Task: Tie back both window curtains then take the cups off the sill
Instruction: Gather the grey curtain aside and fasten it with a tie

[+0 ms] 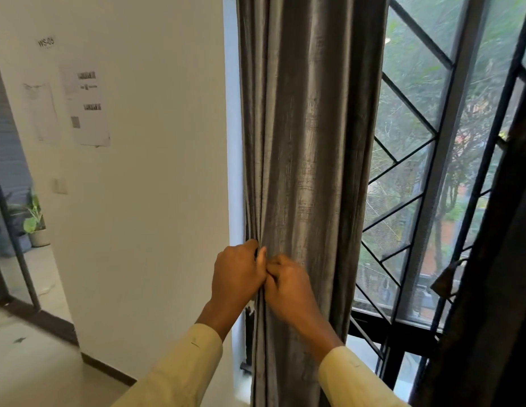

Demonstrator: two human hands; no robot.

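The grey curtain (311, 142) is gathered into folds at the left side of the window (417, 171), just beside the white wall (153, 201). Its left edge is pinched by the left hand (238, 274) and the right hand (288, 289), which are held touching each other with fingers curled into the fabric. A dark curtain (490, 304) is seen at the right edge of the view.

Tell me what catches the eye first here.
The left hand and right hand meet low in the middle, both gripping folds of the grey curtain that hangs bunched down the centre. Right of it, a window with black diagonal bars shows green trees.
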